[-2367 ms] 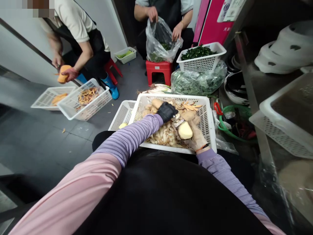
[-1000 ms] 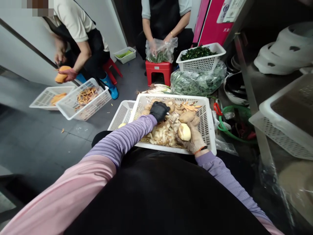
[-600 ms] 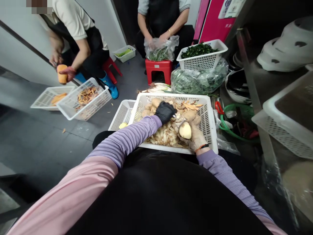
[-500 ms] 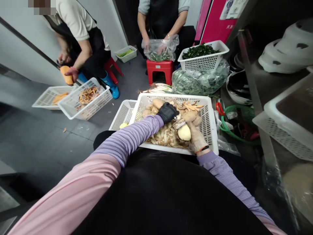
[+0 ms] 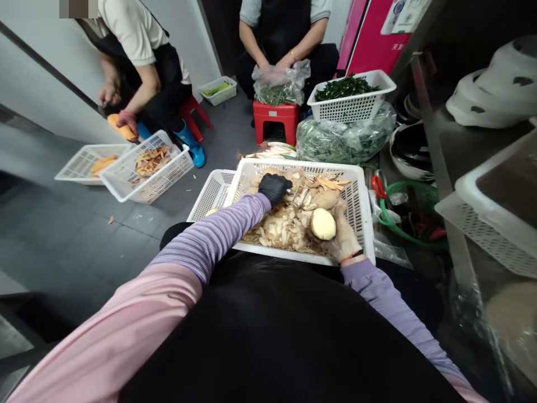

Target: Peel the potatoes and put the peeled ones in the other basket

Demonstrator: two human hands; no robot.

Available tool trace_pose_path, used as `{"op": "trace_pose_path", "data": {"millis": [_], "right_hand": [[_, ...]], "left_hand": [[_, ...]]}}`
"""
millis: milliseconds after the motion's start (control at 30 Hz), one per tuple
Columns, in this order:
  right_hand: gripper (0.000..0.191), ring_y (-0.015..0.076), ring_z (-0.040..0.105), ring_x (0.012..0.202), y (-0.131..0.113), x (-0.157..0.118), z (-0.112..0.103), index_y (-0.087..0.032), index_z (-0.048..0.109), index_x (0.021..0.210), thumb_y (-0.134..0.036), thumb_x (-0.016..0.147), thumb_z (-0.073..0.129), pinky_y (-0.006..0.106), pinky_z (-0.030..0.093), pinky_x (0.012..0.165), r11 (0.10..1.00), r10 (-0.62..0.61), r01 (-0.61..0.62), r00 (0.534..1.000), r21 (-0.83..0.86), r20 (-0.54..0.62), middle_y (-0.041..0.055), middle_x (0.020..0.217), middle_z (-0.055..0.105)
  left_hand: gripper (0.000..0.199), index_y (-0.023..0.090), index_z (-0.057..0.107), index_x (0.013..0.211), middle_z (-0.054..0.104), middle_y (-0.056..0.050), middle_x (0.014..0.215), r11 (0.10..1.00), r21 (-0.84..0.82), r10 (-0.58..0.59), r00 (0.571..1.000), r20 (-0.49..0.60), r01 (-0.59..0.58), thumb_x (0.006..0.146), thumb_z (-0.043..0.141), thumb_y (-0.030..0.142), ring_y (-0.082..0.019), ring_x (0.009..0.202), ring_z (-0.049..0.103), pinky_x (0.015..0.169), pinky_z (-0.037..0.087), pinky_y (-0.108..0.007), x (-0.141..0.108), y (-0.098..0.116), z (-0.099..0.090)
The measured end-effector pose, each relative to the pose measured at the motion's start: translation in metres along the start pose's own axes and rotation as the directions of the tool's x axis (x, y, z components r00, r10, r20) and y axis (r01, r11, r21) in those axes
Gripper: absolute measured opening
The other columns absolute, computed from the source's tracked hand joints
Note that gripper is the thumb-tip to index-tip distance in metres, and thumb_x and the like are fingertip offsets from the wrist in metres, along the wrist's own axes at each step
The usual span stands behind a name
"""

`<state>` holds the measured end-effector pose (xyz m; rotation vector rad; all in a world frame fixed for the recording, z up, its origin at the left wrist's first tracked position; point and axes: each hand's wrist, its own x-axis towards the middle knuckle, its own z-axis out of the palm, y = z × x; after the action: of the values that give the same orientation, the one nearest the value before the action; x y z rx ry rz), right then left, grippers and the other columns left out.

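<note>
Peeled potato: held in the right hand, above the near right part of the white basket; its pale, bared face is turned up, with brown skin left along the lower left edge.
Potato handling: likely firm, stiff and modest in weight, not easily broken; the bared flesh is probably wet and slippery, so the hold is best taken low, on the skin side, in the rough glove.
Right fingers: curled around the potato from below and the right; the fingertips are mostly hidden.
Left hand: black-gloved, fingers folded into a fist around what appears to be a peeler, clear of the potato; the handle is covered and the blade is hard to make out among the peelings.
Unpeeled potatoes: partly buried or screened by the hands.
Second basket: overlapped by the white basket, its contents largely concealed.
Co-worker's hands: lost inside a clear bag.
</note>
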<state>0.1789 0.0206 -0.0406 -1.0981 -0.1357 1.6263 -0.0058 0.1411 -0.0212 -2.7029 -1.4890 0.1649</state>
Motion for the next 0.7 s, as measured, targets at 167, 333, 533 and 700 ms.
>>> {"op": "trace_pose_path", "data": {"millis": [167, 333, 533, 700], "right_hand": [[0.028, 0.0166, 0.070, 0.066, 0.002, 0.002, 0.014, -0.020, 0.065, 0.102, -0.041, 0.098, 0.047, 0.028, 0.060, 0.055, 0.974, 0.171, -0.171, 0.985, 0.146, 0.013, 0.0011, 0.080, 0.075], [0.019, 0.0138, 0.065, 0.054, 0.003, 0.002, 0.012, -0.018, 0.064, 0.089, -0.030, 0.095, 0.050, 0.025, 0.056, 0.051, 0.968, 0.212, -0.209, 0.977, 0.141, -0.008, -0.0004, 0.067, 0.071], [0.015, 0.0138, 0.065, 0.053, -0.001, -0.015, 0.021, -0.020, 0.061, 0.084, -0.027, 0.093, 0.052, 0.025, 0.056, 0.050, 0.962, 0.249, -0.234, 0.964, 0.142, -0.099, -0.0023, 0.061, 0.069], [0.013, 0.0153, 0.064, 0.052, 0.002, -0.010, 0.017, -0.022, 0.062, 0.090, -0.032, 0.093, 0.054, 0.025, 0.054, 0.044, 0.985, 0.172, -0.166, 0.976, 0.052, -0.132, -0.0024, 0.063, 0.069]], "left_hand": [[0.029, 0.016, 0.073, 0.105, 0.070, -0.016, 0.094, 0.974, 0.054, 0.227, 0.969, -0.102, -0.222, 0.095, 0.046, 0.020, -0.028, 0.094, 0.062, 0.077, 0.034, -0.040, -0.018, 0.037, -0.016], [0.029, 0.018, 0.072, 0.098, 0.069, -0.014, 0.090, 0.944, 0.079, 0.328, 0.931, -0.161, -0.319, 0.096, 0.044, 0.017, -0.026, 0.094, 0.060, 0.082, 0.033, -0.043, -0.017, 0.056, -0.012], [0.025, 0.013, 0.074, 0.098, 0.070, -0.017, 0.093, 0.998, 0.063, 0.027, 0.999, -0.040, -0.025, 0.092, 0.049, 0.015, -0.027, 0.090, 0.061, 0.080, 0.033, -0.042, -0.002, 0.020, 0.002], [0.026, 0.018, 0.074, 0.099, 0.071, -0.013, 0.095, 0.977, 0.052, 0.211, 0.969, -0.129, -0.205, 0.093, 0.049, 0.017, -0.026, 0.095, 0.060, 0.086, 0.032, -0.043, 0.003, 0.024, 0.003]]}}
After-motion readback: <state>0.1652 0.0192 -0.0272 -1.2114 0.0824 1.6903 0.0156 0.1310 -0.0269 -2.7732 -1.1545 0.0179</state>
